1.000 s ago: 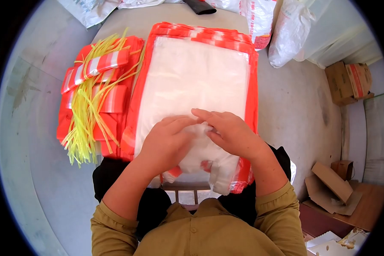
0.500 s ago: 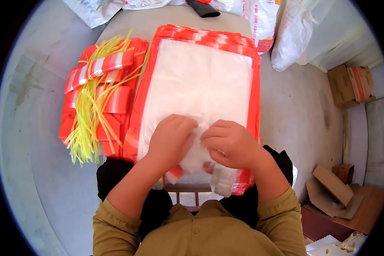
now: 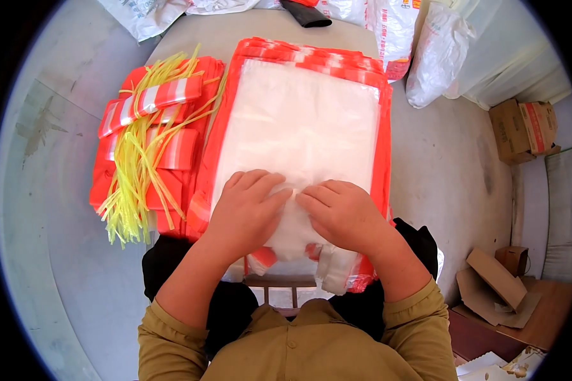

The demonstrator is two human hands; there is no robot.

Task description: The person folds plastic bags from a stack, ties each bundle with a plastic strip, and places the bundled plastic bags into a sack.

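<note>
The white bag (image 3: 305,120) lies flat on top of a pile of red bags (image 3: 385,146), right in front of the person. It is longer than it is wide. Its long side runs from the person's lap up and away, and it leans just a bit to the right at the far end. Its loose end, with the strips, points at the lap. Red edges peek out around it.

The left hand (image 3: 344,213) and the right hand (image 3: 249,209) are both on the near part of the white bag, with their fingertips close together. The fingers on both hands are bent and partly closed. I cannot tell if they pinch the bag or just press on it.

To the left of the pile are folded red bags (image 3: 181,162) with yellow strings (image 3: 133,159) on top. A black thing (image 3: 306,14) is at the far end of the table (image 3: 197,39). Brown boxes (image 3: 511,130) sit far off to the right.
</note>
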